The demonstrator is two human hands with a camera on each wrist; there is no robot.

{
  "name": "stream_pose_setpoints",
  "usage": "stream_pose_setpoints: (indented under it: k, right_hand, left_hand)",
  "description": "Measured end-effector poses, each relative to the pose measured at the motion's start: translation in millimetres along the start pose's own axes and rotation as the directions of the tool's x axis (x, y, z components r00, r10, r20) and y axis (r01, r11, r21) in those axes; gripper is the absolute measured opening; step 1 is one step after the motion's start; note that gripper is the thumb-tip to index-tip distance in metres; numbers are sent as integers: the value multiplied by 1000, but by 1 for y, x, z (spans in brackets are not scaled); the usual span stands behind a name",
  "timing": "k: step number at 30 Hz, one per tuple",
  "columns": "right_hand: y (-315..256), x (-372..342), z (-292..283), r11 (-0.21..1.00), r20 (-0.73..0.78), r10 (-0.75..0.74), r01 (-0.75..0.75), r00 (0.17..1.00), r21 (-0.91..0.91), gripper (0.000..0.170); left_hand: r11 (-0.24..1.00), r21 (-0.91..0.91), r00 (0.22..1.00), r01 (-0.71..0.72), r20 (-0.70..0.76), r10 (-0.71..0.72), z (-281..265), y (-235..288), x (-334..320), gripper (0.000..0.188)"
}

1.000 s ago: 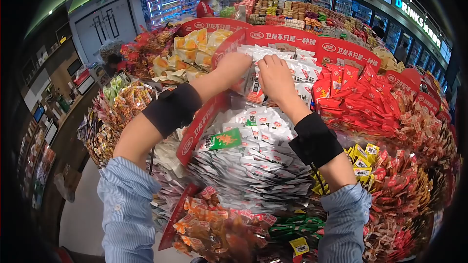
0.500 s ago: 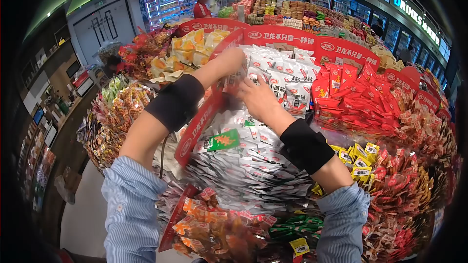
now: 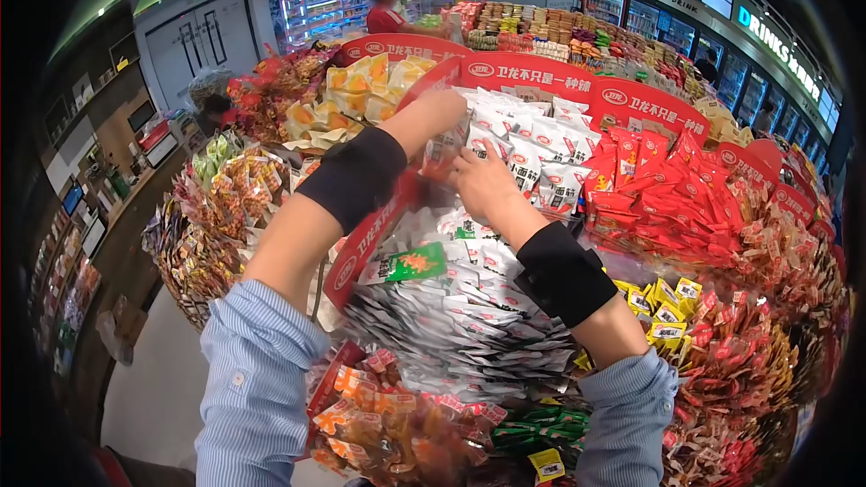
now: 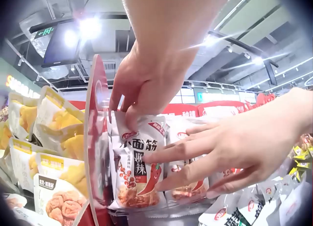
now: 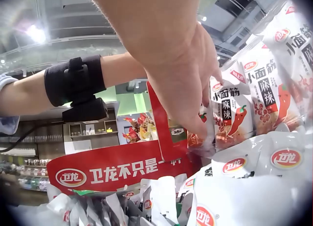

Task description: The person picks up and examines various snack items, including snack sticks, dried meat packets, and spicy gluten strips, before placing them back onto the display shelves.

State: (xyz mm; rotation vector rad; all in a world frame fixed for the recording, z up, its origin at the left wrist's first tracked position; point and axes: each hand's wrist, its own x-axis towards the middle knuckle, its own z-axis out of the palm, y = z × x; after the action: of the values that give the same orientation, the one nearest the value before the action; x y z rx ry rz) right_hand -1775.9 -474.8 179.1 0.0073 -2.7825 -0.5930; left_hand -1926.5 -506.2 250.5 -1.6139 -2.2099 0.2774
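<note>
My left hand (image 3: 437, 113) is at the top of a white snack packet (image 4: 139, 162) with a chilli printed on it. In the left wrist view its thumb lies over the packet's top front and the other fingers go behind, pinching the upper edge. My right hand (image 3: 487, 188) reaches in from the right, its fingers spread and nearly straight across the fronts of this packet and its neighbour (image 4: 187, 179). The packet stands upright at the left end of a row, against a red divider (image 4: 96, 138). More white packets (image 3: 532, 140) stand in rows to the right.
A heap of white and green packets (image 3: 451, 307) lies nearer me, behind a red sign board (image 3: 365, 248). Red packets (image 3: 667, 180) are piled to the right, yellow-and-white bags (image 3: 370, 86) to the left. A person in red (image 3: 386, 13) stands farther back.
My right hand has moved left and down, from the top of the white packets to the row's left end. The left hand has stayed near the divider.
</note>
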Motion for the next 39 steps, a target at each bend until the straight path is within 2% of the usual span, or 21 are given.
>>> stream_pose_setpoints:
  k: [4, 5, 6, 9, 12, 15, 18, 20, 24, 26, 27, 30, 32, 34, 35, 38, 39]
  right_hand:
    - [-1, -1, -2, 999, -80, -11, 8, 997, -33, 29]
    - [-1, -1, -7, 999, -21, 6, -6, 1000, -34, 29]
    - [-1, -2, -7, 999, -23, 12, -13, 1000, -35, 30]
    - [3, 2, -2, 999, -18, 28, -29, 999, -33, 31]
    - [5, 4, -2, 999, 39, 32, -31, 999, -17, 33]
    - [4, 5, -3, 1000, 94, 17, -15, 995, -24, 32]
    - [0, 5, 1, 999, 116, 11, -6, 993, -42, 30]
    - [-1, 5, -1, 999, 102, 23, -19, 995, -39, 29]
    - [10, -17, -16, 995, -41, -4, 7, 999, 98, 29]
    - [14, -39, -26, 986, -145, -22, 45, 989, 158, 29]
    - [15, -53, -34, 976, -129, -9, 37, 992, 215, 30]
    - [15, -97, -66, 943, -115, 9, 30, 993, 331, 29]
    - [14, -121, -80, 936, -154, 5, 50, 988, 348, 26]
    - [4, -147, -99, 910, -170, 52, 24, 984, 415, 25]
    - [-2, -159, -105, 894, -178, 79, 9, 981, 448, 24]
    - [-23, -193, -110, 872, -226, 94, 29, 970, 488, 25]
    - [-34, -202, -113, 865, -219, 128, -1, 967, 502, 25]
  left_hand:
    - [998, -58, 996, 21, 91, -16, -6, -7, 7, 33]
    - [999, -52, 994, 1, 106, 5, -3, -10, 11, 34]
    - [999, -46, 992, -18, 121, 23, 1, -13, 13, 35]
    - [996, -84, 999, 5, 54, 0, 7, -13, 12, 35]
    - [993, -115, 998, 38, 49, -33, 9, -18, 12, 36]
    - [999, -10, 990, -41, 138, 42, 0, -7, 2, 31]
    - [999, 14, 995, -48, 87, 47, 7, 1, 2, 24]
    - [999, -29, 999, -22, -42, 20, 2, 5, -4, 19]
    - [999, 13, 963, -33, -267, 36, -12, 10, -21, 14]
    - [996, 3, 938, -92, -334, 88, -29, 17, -44, 12]
    - [993, 0, 922, -121, -370, 112, -38, 23, -59, 11]
    - [982, -132, 959, -136, -266, 97, -58, 44, -123, 12]
    - [967, -223, 992, -126, -46, 119, -55, 57, -162, 22]
    - [957, -270, 983, -105, 120, 142, -38, 68, -193, 29]
    - [940, -300, 982, -161, 42, 182, -29, 72, -209, 32]
    - [947, -299, 987, -118, 73, 146, -3, 78, -232, 36]
    - [945, -313, 988, -98, 86, 131, 5, 79, -235, 42]
